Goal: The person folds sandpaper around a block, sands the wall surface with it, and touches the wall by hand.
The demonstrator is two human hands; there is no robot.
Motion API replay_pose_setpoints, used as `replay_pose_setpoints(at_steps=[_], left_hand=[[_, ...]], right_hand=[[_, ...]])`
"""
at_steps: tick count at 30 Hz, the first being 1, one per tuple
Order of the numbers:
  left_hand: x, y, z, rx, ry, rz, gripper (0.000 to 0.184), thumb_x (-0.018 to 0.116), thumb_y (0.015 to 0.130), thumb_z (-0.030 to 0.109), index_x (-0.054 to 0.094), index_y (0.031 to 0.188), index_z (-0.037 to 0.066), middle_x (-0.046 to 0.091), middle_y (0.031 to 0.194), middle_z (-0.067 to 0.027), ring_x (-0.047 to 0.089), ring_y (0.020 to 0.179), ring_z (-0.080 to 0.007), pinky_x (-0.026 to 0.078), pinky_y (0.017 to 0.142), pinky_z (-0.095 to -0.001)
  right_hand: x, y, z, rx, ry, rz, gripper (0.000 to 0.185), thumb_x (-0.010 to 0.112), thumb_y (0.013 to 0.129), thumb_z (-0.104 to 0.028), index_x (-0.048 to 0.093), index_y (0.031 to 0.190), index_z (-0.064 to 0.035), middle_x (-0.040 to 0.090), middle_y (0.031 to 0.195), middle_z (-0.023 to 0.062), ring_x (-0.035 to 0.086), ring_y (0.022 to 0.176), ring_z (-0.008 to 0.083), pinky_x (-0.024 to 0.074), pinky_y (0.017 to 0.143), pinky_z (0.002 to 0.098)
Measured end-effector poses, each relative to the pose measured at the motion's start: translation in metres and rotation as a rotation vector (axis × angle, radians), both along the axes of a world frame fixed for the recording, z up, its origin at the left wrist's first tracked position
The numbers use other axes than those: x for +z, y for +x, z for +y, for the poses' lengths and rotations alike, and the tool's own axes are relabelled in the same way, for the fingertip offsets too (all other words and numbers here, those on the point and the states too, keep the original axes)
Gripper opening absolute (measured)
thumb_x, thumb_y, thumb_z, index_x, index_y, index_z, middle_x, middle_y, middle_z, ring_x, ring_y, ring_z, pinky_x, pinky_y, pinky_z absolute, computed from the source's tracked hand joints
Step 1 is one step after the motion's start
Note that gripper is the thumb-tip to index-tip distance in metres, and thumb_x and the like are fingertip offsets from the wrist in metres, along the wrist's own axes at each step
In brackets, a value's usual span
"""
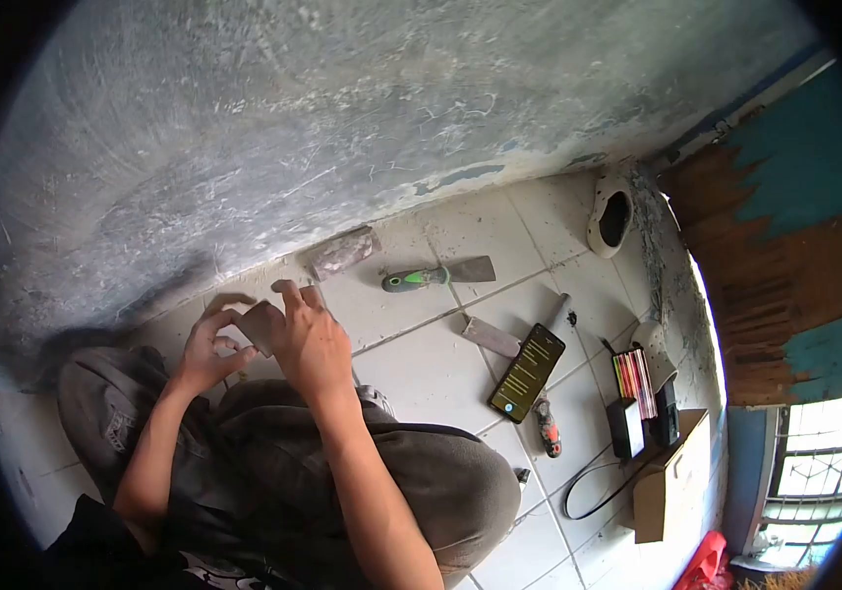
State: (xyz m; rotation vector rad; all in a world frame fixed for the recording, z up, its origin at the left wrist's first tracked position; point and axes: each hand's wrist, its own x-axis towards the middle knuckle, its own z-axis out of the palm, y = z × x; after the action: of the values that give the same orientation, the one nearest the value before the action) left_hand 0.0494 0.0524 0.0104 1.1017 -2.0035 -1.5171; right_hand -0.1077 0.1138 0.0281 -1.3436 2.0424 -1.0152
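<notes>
Above my lap, a small grey-brown piece of sandpaper [261, 327] is between my two hands. My right hand [311, 339] grips its right side, fingers bent over the top. Curled at its left edge, my left hand [209, 346] pinches it with thumb and fingers; part of that grip is hidden. Just beyond my hands, a dusty pinkish-grey block [344, 254] lies on the floor against the wall. To its right is a putty knife [416, 280] with a green and black handle, blade pointing right.
The scuffed grey wall [293, 128] rises in front. On the tiled floor [411, 359] lie a phone [527, 374], a scraper with a red-black handle [549, 430] and a pale flat-bladed tool [491, 337]. Clogs [610, 216], a cardboard box [671, 487] and a red bag [704, 562] are at right.
</notes>
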Motion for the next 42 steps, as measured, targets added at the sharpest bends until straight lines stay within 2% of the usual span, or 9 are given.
replay_pose_setpoints(at_steps=[5, 6, 10, 16, 23, 28, 37, 39, 42], left_hand=[[-0.017, 0.004, -0.007, 0.015, -0.226, -0.099, 0.025, 0.068, 0.066, 0.004, 0.058, 0.089, 0.006, 0.051, 0.117, -0.0047, 0.055, 0.093, -0.0164, 0.047, 0.068, -0.0286], [-0.021, 0.004, -0.008, 0.028, -0.257, -0.125, 0.023, 0.069, 0.066, 0.009, 0.06, 0.087, 0.006, 0.059, 0.103, -0.005, 0.056, 0.088, -0.0168, 0.045, 0.066, -0.0287], [-0.014, 0.0, -0.005, -0.009, -0.097, -0.369, 0.022, 0.067, 0.069, 0.019, 0.062, 0.083, 0.003, 0.064, 0.078, -0.0041, 0.059, 0.077, -0.0165, 0.044, 0.062, -0.0291], [-0.04, 0.004, -0.006, 0.096, 0.021, -0.154, 0.02, 0.066, 0.068, 0.01, 0.058, 0.084, 0.001, 0.061, 0.083, -0.0065, 0.059, 0.076, -0.0154, 0.051, 0.064, -0.0305], [-0.06, 0.012, -0.009, 0.144, -0.12, -0.052, 0.023, 0.062, 0.069, 0.001, 0.05, 0.088, 0.003, 0.056, 0.076, -0.0069, 0.061, 0.072, -0.0159, 0.053, 0.062, -0.0293], [-0.055, 0.014, -0.011, 0.211, 0.204, -0.049, 0.033, 0.055, 0.074, -0.003, 0.044, 0.104, 0.006, 0.056, 0.074, -0.0055, 0.059, 0.059, -0.013, 0.051, 0.054, -0.0255], [-0.037, 0.003, -0.009, 0.042, 0.172, 0.063, 0.049, 0.066, 0.073, 0.007, 0.046, 0.117, 0.006, 0.052, 0.105, -0.0069, 0.061, 0.085, -0.017, 0.052, 0.059, -0.0249], [-0.026, -0.001, -0.007, 0.078, 0.295, 0.296, 0.053, 0.07, 0.074, 0.014, 0.044, 0.12, 0.006, 0.052, 0.112, -0.0071, 0.059, 0.095, -0.0182, 0.052, 0.063, -0.0262], [-0.004, -0.002, -0.011, 0.153, 0.268, 0.301, 0.042, 0.063, 0.082, 0.021, 0.047, 0.118, 0.005, 0.052, 0.117, -0.0072, 0.057, 0.095, -0.0153, 0.051, 0.068, -0.0272]], right_hand=[[0.002, -0.003, 0.003, 0.126, 0.045, -0.018, 0.015, 0.053, 0.082, -0.017, 0.062, 0.088, -0.007, 0.061, 0.085, 0.0149, 0.06, 0.078, 0.0355, 0.0477, 0.066, 0.0424], [0.001, -0.002, 0.003, 0.128, 0.055, -0.014, 0.015, 0.053, 0.082, -0.017, 0.062, 0.088, -0.007, 0.061, 0.085, 0.0149, 0.06, 0.078, 0.0355, 0.0477, 0.066, 0.0424], [-0.004, -0.001, 0.004, 0.153, 0.076, 0.008, 0.01, 0.056, 0.076, -0.01, 0.063, 0.083, -0.006, 0.061, 0.08, 0.0154, 0.06, 0.076, 0.0349, 0.0475, 0.065, 0.0421], [-0.007, -0.002, 0.006, 0.183, 0.015, 0.022, 0.009, 0.056, 0.074, -0.008, 0.063, 0.08, -0.0064, 0.061, 0.079, 0.0145, 0.06, 0.075, 0.0346, 0.0476, 0.065, 0.0413], [-0.001, -0.001, 0.003, 0.167, 0.02, 0.0, 0.011, 0.054, 0.074, -0.004, 0.062, 0.08, -0.0066, 0.06, 0.082, 0.0127, 0.059, 0.075, 0.0345, 0.047, 0.066, 0.0412], [0.003, -0.001, 0.002, 0.141, -0.025, 0.0, 0.015, 0.05, 0.072, -0.001, 0.062, 0.08, -0.0068, 0.06, 0.081, 0.0123, 0.059, 0.075, 0.0347, 0.0464, 0.065, 0.0414], [0.001, -0.005, 0.002, 0.087, -0.081, -0.011, 0.021, 0.048, 0.067, 0.004, 0.061, 0.079, -0.0065, 0.058, 0.079, 0.015, 0.058, 0.077, 0.0352, 0.046, 0.066, 0.041], [0.004, -0.007, 0.001, 0.099, -0.093, -0.014, 0.024, 0.047, 0.068, 0.005, 0.061, 0.083, -0.0071, 0.058, 0.082, 0.0166, 0.057, 0.076, 0.0361, 0.046, 0.067, 0.0415], [0.01, -0.008, -0.001, 0.107, -0.127, 0.076, 0.03, 0.048, 0.069, 0.005, 0.057, 0.095, -0.0092, 0.057, 0.091, 0.0161, 0.057, 0.078, 0.036, 0.0462, 0.068, 0.0422]])
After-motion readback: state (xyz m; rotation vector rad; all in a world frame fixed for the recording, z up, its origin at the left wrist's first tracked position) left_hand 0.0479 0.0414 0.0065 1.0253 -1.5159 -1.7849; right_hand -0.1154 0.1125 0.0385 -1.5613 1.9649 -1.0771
